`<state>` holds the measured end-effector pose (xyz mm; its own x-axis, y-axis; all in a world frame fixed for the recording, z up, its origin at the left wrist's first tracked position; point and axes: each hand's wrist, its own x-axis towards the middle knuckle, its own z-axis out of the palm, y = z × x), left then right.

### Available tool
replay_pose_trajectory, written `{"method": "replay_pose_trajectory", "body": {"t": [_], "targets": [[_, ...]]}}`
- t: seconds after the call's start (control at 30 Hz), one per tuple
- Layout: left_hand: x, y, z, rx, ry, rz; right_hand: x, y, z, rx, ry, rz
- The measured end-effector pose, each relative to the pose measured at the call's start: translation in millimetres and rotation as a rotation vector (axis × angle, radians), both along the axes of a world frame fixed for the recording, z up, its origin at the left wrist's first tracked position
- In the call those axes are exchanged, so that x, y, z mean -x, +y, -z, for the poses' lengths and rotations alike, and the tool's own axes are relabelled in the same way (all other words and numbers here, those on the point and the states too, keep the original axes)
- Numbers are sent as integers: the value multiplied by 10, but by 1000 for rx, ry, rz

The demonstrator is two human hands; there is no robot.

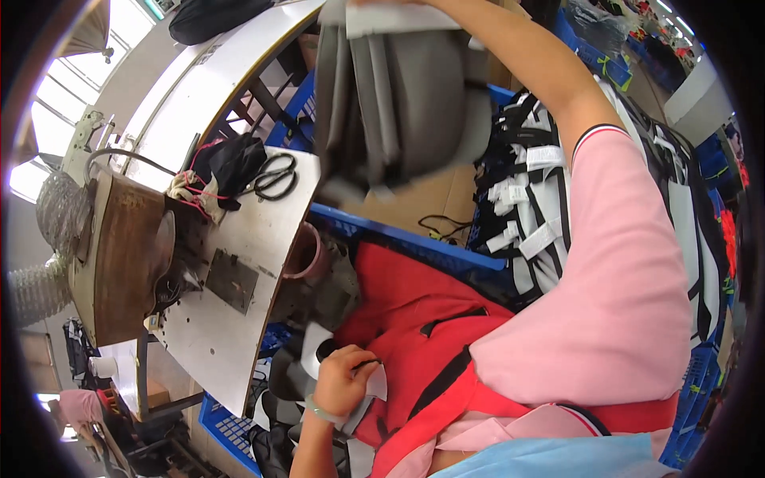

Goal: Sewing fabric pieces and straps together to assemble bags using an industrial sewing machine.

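My left hand [344, 384], with a pale bangle at its wrist, is closed low in front of my red apron [414, 307]. A thin black strip [366, 363] shows at its fingers, and a white-and-grey piece [378, 384] lies against the hand. My right arm reaches far forward to the top edge, where only part of my right hand [390, 2] shows. From it hang dark grey fabric panels [422, 95] with a white top band, blurred by motion, over a blue crate [414, 247] with cardboard in it. The right fingertips are cut off by the picture's edge.
To the left stands an industrial sewing machine [119, 255] on a white table [239, 334]. Black-handled scissors [275, 177] and dark cloth [231, 163] lie on it. A pink bin [304, 253] sits below its edge. Bundled black-and-white strapped pieces [530, 199] are piled at right.
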<state>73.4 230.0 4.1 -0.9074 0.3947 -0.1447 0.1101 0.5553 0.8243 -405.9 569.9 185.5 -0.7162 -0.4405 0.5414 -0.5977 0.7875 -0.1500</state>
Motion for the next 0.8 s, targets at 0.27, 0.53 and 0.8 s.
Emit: {"method": "replay_pose_trajectory", "body": {"t": [0.27,0.53,0.8], "targets": [[70,134,322,209,21,25,887,274,-113,-237,789,62],[51,135,375,260,114,4,658,-415,1887,-627,-428,75],[176,346,448,245,214,188,-2642,-2120,2759,-224,-1782,-846]]}}
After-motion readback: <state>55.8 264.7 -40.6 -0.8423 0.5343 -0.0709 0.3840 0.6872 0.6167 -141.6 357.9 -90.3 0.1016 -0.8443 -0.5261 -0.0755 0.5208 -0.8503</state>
